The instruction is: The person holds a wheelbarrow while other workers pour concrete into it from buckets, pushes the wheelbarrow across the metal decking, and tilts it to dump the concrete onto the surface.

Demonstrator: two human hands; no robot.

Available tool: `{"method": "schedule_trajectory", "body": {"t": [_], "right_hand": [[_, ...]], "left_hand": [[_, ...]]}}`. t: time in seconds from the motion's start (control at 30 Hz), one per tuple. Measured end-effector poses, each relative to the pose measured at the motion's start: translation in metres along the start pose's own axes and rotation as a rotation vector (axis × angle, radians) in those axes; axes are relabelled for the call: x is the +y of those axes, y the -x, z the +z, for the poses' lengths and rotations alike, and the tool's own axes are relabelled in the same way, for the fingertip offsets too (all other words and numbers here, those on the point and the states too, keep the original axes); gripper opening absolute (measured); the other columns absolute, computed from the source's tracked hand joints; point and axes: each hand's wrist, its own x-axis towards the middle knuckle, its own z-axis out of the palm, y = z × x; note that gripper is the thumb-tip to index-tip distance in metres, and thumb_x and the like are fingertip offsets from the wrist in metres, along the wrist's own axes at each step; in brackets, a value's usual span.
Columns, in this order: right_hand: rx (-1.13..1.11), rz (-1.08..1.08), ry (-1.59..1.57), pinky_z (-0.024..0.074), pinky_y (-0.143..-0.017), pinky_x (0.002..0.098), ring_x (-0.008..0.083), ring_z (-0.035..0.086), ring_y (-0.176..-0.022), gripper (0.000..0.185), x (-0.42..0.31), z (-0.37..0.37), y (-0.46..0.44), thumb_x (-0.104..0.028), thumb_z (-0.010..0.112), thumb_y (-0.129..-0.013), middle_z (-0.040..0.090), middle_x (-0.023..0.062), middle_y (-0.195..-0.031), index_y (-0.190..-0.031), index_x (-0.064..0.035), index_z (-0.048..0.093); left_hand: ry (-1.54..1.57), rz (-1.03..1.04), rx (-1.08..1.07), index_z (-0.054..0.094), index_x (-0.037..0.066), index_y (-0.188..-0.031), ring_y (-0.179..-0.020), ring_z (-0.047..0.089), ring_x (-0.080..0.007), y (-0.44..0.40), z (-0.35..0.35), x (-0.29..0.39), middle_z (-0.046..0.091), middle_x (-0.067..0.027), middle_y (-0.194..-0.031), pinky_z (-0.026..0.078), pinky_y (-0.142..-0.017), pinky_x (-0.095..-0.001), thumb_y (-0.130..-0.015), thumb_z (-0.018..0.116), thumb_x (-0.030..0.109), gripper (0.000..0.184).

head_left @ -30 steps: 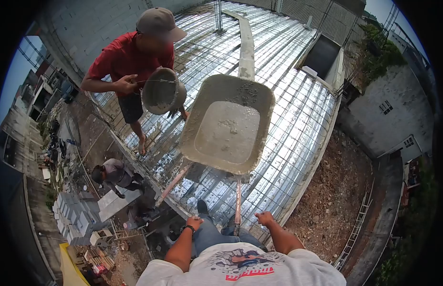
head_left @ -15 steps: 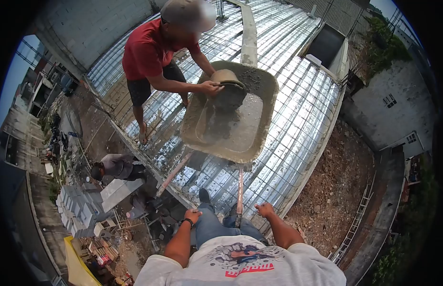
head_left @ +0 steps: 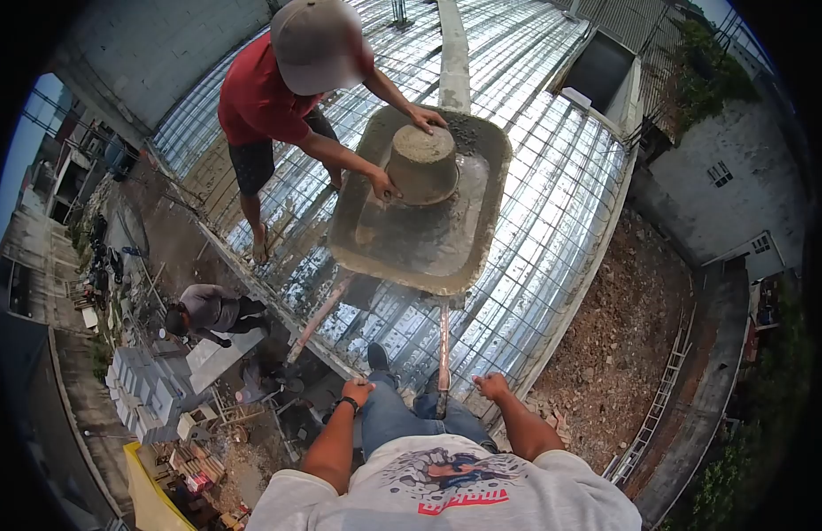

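My left hand (head_left: 358, 390), with a dark band on its wrist, is curled into a loose fist beside my thigh, with nothing visible in it. On the other side, my right hand (head_left: 491, 387) is also closed and empty, its thumb side toward the middle. Between them lies the right handle (head_left: 443, 354) of a wheelbarrow (head_left: 389, 276), untouched by either hand. The left handle (head_left: 320, 317) slants off beyond my left hand. In the mortar-smeared tray, a co-worker in a red shirt (head_left: 260, 97) holds a bucket (head_left: 422, 168) upside down with both hands.
Steel mesh over shiny metal decking (head_left: 552, 203) surrounds the wheelbarrow. The deck has an edge on both sides, with rubble ground (head_left: 605, 354) below right. An opening (head_left: 597, 71) is at the back right. Down left are another person (head_left: 207, 310) and stacked blocks (head_left: 145, 389).
The co-worker has tipped the bucket from slanted to upside down in the tray and leans further over it. The person below has shifted slightly. My hands stay nearly still.
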Motion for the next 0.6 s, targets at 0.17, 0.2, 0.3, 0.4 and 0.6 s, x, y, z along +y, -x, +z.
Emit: {"method": "schedule_trajectory", "body": {"t": [0.17, 0.2, 0.3, 0.4, 0.6], "right_hand": [[0.004, 0.024, -0.107, 0.0404, -0.043, 0.0308, 0.0138, 0.056, -0.051, 0.038, 0.028, 0.020, -0.016, -0.037, 0.076, -0.082, 0.063, 0.0063, -0.064, -0.074, -0.0030, 0.061], [0.001, 0.025, -0.111, 0.0400, -0.043, 0.0304, 0.0137, 0.055, -0.051, 0.038, 0.028, 0.022, -0.016, -0.037, 0.076, -0.082, 0.063, 0.0062, -0.063, -0.073, -0.0033, 0.061], [0.025, 0.006, -0.111, 0.0394, -0.043, 0.0307, 0.0140, 0.055, -0.050, 0.037, 0.023, 0.022, -0.013, -0.036, 0.076, -0.082, 0.063, 0.0062, -0.064, -0.073, -0.0036, 0.061], [-0.049, 0.048, -0.143, 0.0389, -0.042, 0.0308, 0.0142, 0.055, -0.049, 0.036, 0.000, 0.008, 0.001, -0.035, 0.076, -0.082, 0.062, 0.0062, -0.064, -0.073, -0.0032, 0.060], [-0.051, 0.032, -0.194, 0.0403, -0.043, 0.0316, 0.0140, 0.055, -0.049, 0.036, 0.021, 0.018, -0.033, -0.033, 0.076, -0.082, 0.063, 0.0067, -0.065, -0.077, -0.0013, 0.060]], "left_hand": [[-0.019, 0.006, -0.029, 0.069, -0.003, -0.099, -0.085, 0.067, -0.0185, -0.003, -0.002, -0.006, 0.071, -0.0113, -0.092, 0.051, -0.078, -0.0323, -0.073, 0.082, 0.022, 0.038], [-0.034, 0.000, -0.035, 0.068, -0.002, -0.098, -0.086, 0.067, -0.0185, -0.003, -0.004, -0.006, 0.071, -0.0114, -0.092, 0.051, -0.078, -0.0326, -0.073, 0.082, 0.022, 0.038], [-0.039, -0.039, -0.044, 0.069, -0.001, -0.097, -0.086, 0.066, -0.0183, 0.005, -0.007, 0.006, 0.071, -0.0113, -0.092, 0.051, -0.078, -0.0329, -0.073, 0.081, 0.022, 0.036], [-0.105, -0.038, -0.010, 0.069, 0.000, -0.095, -0.084, 0.065, -0.0168, 0.011, -0.011, 0.024, 0.071, -0.0102, -0.090, 0.051, -0.076, -0.0324, -0.073, 0.081, 0.021, 0.033], [-0.076, 0.014, -0.021, 0.070, 0.002, -0.091, -0.082, 0.066, -0.0189, 0.003, -0.009, 0.040, 0.071, -0.0087, -0.088, 0.051, -0.076, -0.0341, -0.071, 0.082, 0.021, 0.030]]}}
